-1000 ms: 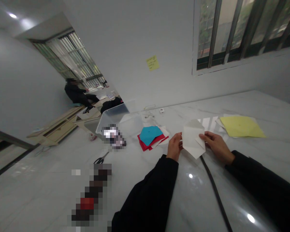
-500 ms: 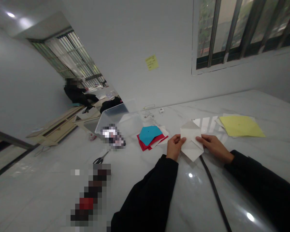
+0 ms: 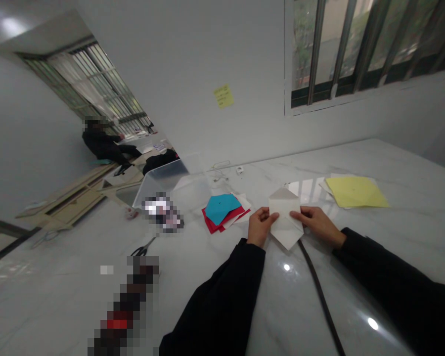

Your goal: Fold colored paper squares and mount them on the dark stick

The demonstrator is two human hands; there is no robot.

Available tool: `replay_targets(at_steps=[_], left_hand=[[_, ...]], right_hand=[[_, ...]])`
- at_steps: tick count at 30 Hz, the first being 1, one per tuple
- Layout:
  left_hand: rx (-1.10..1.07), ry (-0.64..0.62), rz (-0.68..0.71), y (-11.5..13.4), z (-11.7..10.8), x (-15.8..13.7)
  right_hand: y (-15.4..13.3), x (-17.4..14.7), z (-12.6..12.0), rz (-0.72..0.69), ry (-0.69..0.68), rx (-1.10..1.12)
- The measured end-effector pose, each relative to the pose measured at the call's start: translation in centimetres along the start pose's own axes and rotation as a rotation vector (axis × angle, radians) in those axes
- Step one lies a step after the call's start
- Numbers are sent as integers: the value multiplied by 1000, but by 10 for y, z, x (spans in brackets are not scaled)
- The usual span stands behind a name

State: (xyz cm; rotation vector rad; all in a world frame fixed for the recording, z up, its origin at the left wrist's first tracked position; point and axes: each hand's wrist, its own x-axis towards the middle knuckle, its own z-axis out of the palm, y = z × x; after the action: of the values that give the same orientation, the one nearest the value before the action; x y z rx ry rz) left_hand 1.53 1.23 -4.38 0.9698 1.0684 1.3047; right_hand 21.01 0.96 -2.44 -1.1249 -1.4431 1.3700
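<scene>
A partly folded sheet of white paper (image 3: 286,232), shaped like an envelope with pointed top and bottom flaps, is held in front of me. My left hand (image 3: 258,228) pinches its left edge, the thumb lying on the paper's face. On the opposite edge my right hand (image 3: 321,226) grips it the same way, thumb pressed on the side fold. The fingers behind the sheet are hidden. To the left lies a pile with a blue folded paper (image 3: 222,207) on top of red paper (image 3: 212,225) and white paper.
Yellow sheets (image 3: 356,192) lie on the right of the marble-patterned table (image 3: 215,277). Scissors (image 3: 141,249) and a clear plastic bin (image 3: 159,178) are on the left. A dark strap (image 3: 321,291) runs toward me. Across the room sits a person (image 3: 100,143).
The right side fold of the white paper now lies flatter under my right thumb. Both hands keep their hold. The whole view has shifted slightly.
</scene>
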Motion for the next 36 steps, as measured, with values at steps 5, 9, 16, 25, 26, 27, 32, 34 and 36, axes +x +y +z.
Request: replay_targets(at_steps=[5, 9, 16, 25, 26, 27, 32, 34, 36], left_hand=[[-13, -47, 4, 4, 2, -3], [13, -97, -16, 4, 2, -5], [27, -76, -22, 1, 2, -6], [8, -78, -32, 2, 3, -7], [8, -79, -29, 2, 3, -8], [6, -80, -27, 2, 3, -8], [4, -87, -33, 1, 4, -9], [11, -94, -31, 1, 4, -8], [20, -97, -34, 1, 3, -8]], right_hand=[[-4, -2, 1, 4, 2, -1], [-3, -2, 1, 9, -10, -2], [0, -3, 1, 24, -11, -34], [-4, -5, 1, -2, 3, -102], [-4, -5, 1, -8, 2, -113], [-4, -5, 2, -13, 1, -124], [-5, -6, 2, -37, -5, -140], [-5, -6, 2, -42, -6, -143], [-3, -5, 2, -39, -9, -149]])
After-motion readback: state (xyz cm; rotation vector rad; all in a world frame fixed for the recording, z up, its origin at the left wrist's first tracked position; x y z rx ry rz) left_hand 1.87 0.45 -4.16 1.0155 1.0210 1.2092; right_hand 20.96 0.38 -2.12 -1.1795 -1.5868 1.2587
